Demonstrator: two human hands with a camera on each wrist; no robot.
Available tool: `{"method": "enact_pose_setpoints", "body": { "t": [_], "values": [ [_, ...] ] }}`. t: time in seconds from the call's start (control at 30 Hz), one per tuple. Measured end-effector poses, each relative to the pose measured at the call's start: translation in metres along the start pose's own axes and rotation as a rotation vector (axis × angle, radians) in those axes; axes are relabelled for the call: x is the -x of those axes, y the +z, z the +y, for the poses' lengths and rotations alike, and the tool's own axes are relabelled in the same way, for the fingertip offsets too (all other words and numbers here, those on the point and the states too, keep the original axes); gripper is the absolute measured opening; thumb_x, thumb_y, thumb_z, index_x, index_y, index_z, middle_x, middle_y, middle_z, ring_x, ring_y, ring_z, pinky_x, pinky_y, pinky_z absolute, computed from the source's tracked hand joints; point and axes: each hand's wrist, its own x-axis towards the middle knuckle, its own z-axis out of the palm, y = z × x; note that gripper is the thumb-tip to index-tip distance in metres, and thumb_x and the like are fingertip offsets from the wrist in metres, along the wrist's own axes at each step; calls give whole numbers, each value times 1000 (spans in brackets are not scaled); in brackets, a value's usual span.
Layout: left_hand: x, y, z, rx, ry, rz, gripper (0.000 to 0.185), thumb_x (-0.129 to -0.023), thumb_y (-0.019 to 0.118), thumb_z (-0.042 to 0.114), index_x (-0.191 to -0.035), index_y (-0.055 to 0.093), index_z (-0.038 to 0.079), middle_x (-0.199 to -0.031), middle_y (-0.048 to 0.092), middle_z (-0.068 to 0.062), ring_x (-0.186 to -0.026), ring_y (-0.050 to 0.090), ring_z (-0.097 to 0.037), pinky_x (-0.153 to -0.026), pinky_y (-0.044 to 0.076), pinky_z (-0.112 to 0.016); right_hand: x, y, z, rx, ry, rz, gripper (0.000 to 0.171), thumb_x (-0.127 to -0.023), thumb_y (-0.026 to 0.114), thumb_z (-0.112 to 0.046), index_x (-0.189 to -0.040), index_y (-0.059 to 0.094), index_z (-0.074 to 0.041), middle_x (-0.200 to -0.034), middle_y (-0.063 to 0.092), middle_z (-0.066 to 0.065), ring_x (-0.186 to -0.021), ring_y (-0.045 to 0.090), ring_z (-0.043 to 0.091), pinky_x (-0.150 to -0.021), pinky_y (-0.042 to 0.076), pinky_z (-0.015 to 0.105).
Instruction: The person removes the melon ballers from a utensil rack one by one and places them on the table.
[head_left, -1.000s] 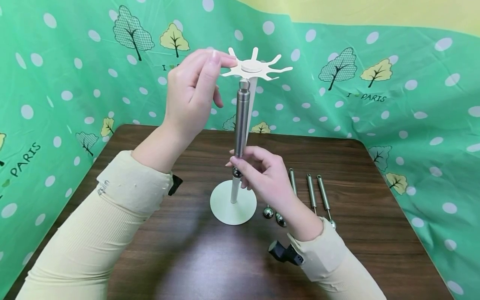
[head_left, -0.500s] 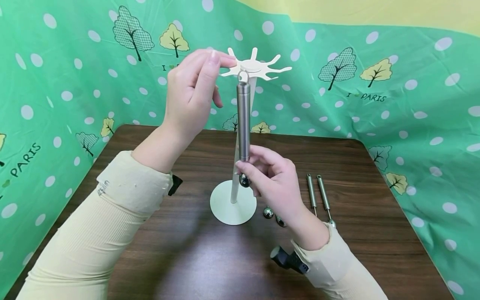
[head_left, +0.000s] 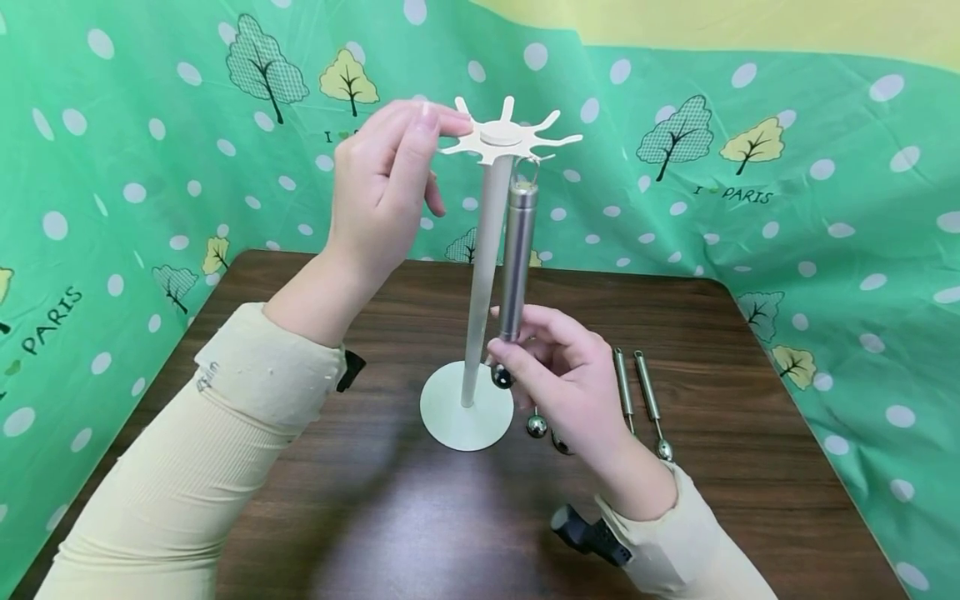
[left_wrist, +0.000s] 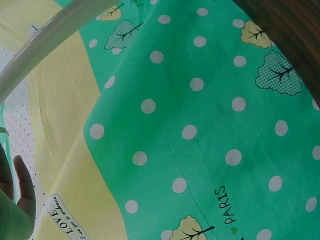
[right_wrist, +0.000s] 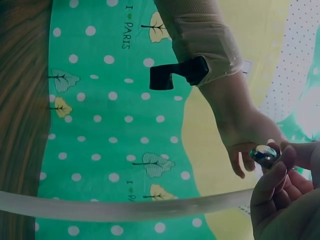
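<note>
A white stand (head_left: 480, 275) rises from a round base on a dark wooden table (head_left: 375, 500), and everything else sits around it. At the top of the stand is a flat star-shaped hanger (head_left: 510, 137) with short prongs. The left hand (head_left: 390, 187) is raised beside that top, just to its left; its thumb and forefinger pinch one of the left-side prongs, while the other fingers curl loosely below.

The right hand (head_left: 562, 367) is lower, just right of the pole and above the base. Its fingers and thumb are curled round the lower end of a steel scoop (head_left: 517, 258), which stands nearly upright beside the pole. The scoop's wire loop sits right at a prong on the right side of the hanger; whether it is fully hooked on cannot be told. Its small round ball end shows beneath the fingers, close to the pole. In the right wrist view that shiny ball end (right_wrist: 264, 155) shows pinched between the fingertips.

On the table, right of the base, lie more steel tools (head_left: 637, 392) side by side, partly hidden behind the right hand. A green dotted cloth (head_left: 787, 208) with tree prints hangs behind the stand.
</note>
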Motion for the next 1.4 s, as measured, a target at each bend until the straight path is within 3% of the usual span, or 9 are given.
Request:
{"method": "enact_pose_setpoints", "body": {
  "t": [0.23,0.5,0.83,1.0,1.4],
  "values": [
    [1,0,-1,3,7,9,39,-101,39,15,-102,74,-1,-106,72,-13,-46,55,-8,-59,49,-22,6,-9,1,-28,-25,31,41,-84,62,16,-111,72,-14,-76,71,-8,-37,45,10,-32,37,24],
    [0,0,-1,12,2,7,38,-101,39,15,-103,74,-1,-105,72,-12,-46,54,-9,-58,47,-22,14,-19,9,-37,-11,19,40,-85,59,18,-114,70,-8,-78,71,-6,-39,47,11,-36,41,24],
    [0,2,-2,24,3,4,38,-101,40,15,-103,73,-2,-106,71,-13,-46,54,-7,-53,48,-21,25,-34,22,-63,54,139,37,-87,59,18,-111,71,-7,-76,71,-4,-37,44,9,-32,32,28],
    [0,2,-2,30,6,10,37,-101,40,14,-103,73,-2,-106,71,-12,-46,54,-6,-51,47,-22,30,-41,29,-84,54,169,37,-87,58,19,-111,71,-5,-76,72,-3,-43,51,5,-32,33,27],
    [1,1,-4,29,1,8,37,-101,40,14,-103,73,-3,-105,71,-14,-45,53,-5,-49,49,-23,43,-57,35,-67,202,289,31,-89,59,15,-107,72,-7,-71,69,-3,-36,41,6,-32,21,35]
  ]
}}
